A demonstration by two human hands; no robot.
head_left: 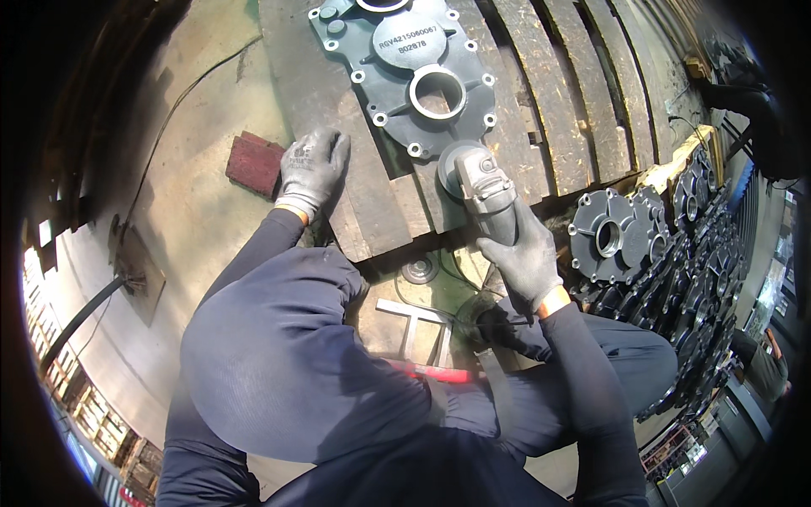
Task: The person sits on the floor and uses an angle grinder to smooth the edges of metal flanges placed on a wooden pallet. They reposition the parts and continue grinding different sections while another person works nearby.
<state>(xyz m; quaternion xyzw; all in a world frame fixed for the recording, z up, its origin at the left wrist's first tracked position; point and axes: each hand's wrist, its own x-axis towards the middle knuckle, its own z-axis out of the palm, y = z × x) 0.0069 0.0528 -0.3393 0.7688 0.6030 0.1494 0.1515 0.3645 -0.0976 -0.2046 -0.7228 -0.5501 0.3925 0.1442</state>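
Observation:
My right hand, in a grey glove, is wrapped round the body of an angle grinder. The grinder's round disc is at the near edge of a grey cast metal cover, close to a bolt hole; whether it touches the metal I cannot tell. That cover lies on a wooden pallet and has a large bored opening and bolt holes round its rim. Resting on the pallet's left edge is my left hand, also gloved, its fingers laid on the wood with nothing seen in them.
A dark red block lies beside my left hand. More cast covers stand stacked at the right. Between my legs are a metal frame and a red bar. A cable runs along the floor at left.

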